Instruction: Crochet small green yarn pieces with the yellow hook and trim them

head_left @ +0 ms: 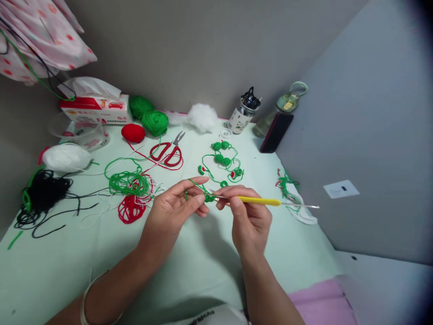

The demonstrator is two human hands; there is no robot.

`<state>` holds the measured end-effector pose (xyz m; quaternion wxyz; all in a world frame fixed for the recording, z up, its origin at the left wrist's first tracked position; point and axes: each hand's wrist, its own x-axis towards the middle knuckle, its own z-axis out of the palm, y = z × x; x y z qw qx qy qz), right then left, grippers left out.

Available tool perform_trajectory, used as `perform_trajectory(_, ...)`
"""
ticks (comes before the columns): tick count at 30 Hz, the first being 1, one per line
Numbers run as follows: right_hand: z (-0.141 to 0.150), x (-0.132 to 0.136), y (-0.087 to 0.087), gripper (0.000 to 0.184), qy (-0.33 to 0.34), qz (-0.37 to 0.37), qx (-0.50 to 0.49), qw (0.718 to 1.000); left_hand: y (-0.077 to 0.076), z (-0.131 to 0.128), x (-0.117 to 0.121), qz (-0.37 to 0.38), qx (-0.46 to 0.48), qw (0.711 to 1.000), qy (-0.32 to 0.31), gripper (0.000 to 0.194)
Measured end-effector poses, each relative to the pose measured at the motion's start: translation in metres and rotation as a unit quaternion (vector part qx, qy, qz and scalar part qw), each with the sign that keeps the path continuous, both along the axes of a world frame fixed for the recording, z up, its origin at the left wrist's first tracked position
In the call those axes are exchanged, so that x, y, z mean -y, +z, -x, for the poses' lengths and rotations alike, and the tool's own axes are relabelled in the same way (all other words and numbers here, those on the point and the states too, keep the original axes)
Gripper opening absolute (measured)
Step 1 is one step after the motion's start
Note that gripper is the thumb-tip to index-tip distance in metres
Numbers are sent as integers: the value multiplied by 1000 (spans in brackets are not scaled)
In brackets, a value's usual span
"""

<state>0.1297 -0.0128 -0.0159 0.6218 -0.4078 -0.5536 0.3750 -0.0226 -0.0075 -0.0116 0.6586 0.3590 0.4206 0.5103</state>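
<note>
My left hand pinches a small green crochet piece between thumb and fingers, with green yarn looped over the forefinger. My right hand grips a crochet hook with a yellow handle; its tip is in the green piece and its metal end points right. Both hands hover above the pale green tabletop, just in front of several finished small green crochet balls joined by green thread.
Red-handled scissors, tangled green and red yarn, black yarn, a white ball, a red ball, green balls, a tissue box, white stuffing, a jar, a bottle, a phone.
</note>
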Motion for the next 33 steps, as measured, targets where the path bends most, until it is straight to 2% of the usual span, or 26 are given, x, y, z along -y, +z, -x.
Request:
perform_trajectory(6, 0, 1, 2, 20, -11, -28, 52, 998, 3, -2, 0, -1, -31, 999, 20, 30)
perform_trajectory(9, -1, 2, 1, 24, -15, -70, 106, 992, 5, -3, 0, -12, -65, 997, 42, 31)
perform_trajectory(11, -1, 5, 0, 28, -14, -120, 189, 975, 5, -3, -1, -29, -90, 994, 56, 31)
perform_trajectory(14, 1, 9, -4, 30, -37, -196, 319, 926, 2, -5, -1, -59, -111, 989, 77, 30)
perform_trajectory(16, 4, 11, -5, 29, -64, -232, 349, 906, -1, -5, -2, -62, -116, 988, 83, 31)
perform_trajectory(17, 4, 11, -5, 29, -70, -241, 345, 904, -1, -5, -1, -60, -118, 988, 84, 32)
perform_trajectory(21, 6, 7, -2, 33, -55, -227, 296, 926, -2, -6, 1, -72, -149, 981, 98, 32)
perform_trajectory(24, 6, 6, -2, 33, -63, -225, 282, 931, -1, -6, 4, -94, -162, 977, 101, 33)
perform_trajectory(29, 5, 4, -6, 32, -52, -191, 210, 957, 1, -6, 3, -8, -38, 999, 31, 40)
perform_trajectory(33, 5, 3, -7, 27, -48, -141, 132, 980, 0, -3, -1, 31, 31, 999, -1, 37)
